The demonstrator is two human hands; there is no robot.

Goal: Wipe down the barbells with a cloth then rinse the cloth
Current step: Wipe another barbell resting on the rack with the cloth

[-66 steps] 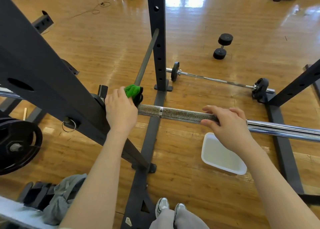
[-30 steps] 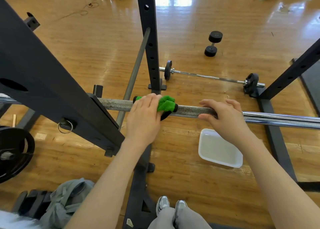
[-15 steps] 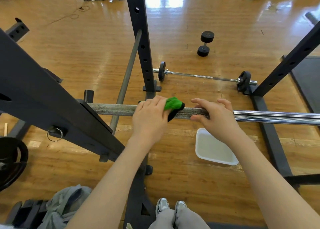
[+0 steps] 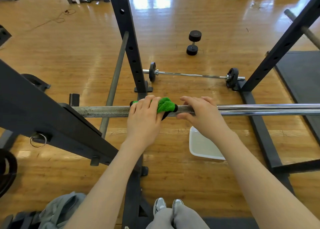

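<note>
The barbell [image 4: 103,111] lies left-right on the rack, and the left hand [image 4: 144,118] wraps the green cloth [image 4: 165,105] around it just beside the right hand [image 4: 201,115], whose fingers curl over the bar.

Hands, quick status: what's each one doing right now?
Left hand: grips the green cloth around the racked barbell.
Right hand: curled over the barbell, gripping it bare.
</note>
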